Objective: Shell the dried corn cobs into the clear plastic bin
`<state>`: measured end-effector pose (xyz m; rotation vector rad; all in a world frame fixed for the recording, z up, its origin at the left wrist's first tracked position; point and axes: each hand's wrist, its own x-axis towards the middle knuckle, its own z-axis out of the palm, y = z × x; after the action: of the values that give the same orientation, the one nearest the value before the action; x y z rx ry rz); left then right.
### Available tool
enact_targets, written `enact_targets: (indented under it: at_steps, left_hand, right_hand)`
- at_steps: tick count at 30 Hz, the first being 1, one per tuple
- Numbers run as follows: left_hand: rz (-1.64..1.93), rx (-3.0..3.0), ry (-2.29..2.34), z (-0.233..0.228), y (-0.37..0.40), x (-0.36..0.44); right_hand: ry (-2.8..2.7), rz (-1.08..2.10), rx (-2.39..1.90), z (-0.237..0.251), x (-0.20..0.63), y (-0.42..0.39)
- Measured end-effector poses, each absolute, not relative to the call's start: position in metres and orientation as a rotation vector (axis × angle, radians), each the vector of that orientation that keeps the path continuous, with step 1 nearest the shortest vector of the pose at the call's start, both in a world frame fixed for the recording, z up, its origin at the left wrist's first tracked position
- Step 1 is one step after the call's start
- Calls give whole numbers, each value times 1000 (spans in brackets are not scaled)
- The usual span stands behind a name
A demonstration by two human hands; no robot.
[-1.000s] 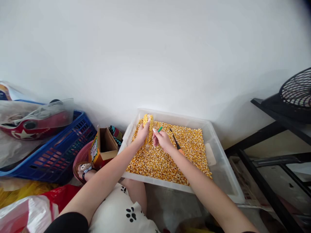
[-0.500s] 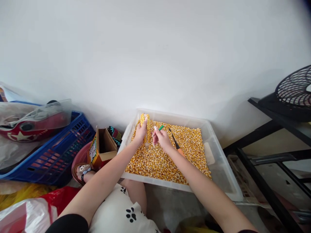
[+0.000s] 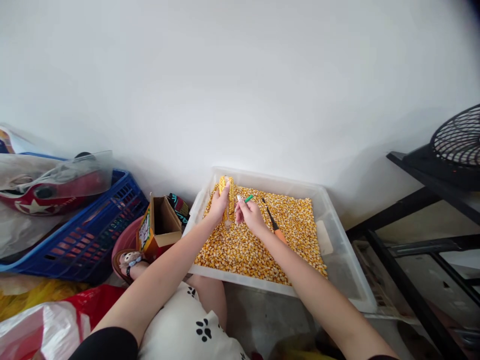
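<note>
Head | left hand [image 3: 218, 206] grip holds corn cob [image 3: 228, 192] | right hand [image 3: 250, 215] grip holds green tool [image 3: 247, 199] | kernel-filled tub [image 3: 339, 265], white wall [image 3: 240, 85]

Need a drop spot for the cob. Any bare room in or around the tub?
Bare patch: the clear tub's near-right corner, between the kernels and its right wall. The kernel bed holds an orange-handled tool. Crowded left: cardboard box, blue basket, bags.

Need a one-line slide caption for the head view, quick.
Left hand holds a corn cob upright over a kernel-filled tub; right hand grips a green-handled tool.
</note>
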<state>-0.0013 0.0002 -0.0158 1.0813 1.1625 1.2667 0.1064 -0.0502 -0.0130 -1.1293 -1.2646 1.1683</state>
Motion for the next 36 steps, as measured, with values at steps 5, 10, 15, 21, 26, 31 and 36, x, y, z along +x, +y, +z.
enact_targets:
  at_steps: [5, 10, 15, 21, 26, 31, 36]
  left_hand:
    - [1240, 1324, 1210, -17, -4, 3]
    - [1265, 1462, 1294, -27, -2, 4]
    - [1287, 1519, 1352, -35, -2, 1]
    - [1321, 1514, 1372, -34, -4, 1]
    - [1374, 1334, 1303, -21, -15, 0]
    - [1347, 1058, 1000, 0, -43, -6]
    - [1335, 999, 920, 31, -63, 5]
  right_hand:
    - [-1278, 1264, -1157, -24, 110, -45]
    - [-1281, 1308, -1178, -34, 110, -41]
    - [-1283, 1307, -1203, -41, 108, -38]
    - [-1291, 1299, -1208, -46, 103, -36]
    - [-1269, 1203, -1214, -30, 118, -32]
    - [-1216, 920, -1412, -23, 153, -48]
    - [-1020, 1050, -1343, -25, 150, -87]
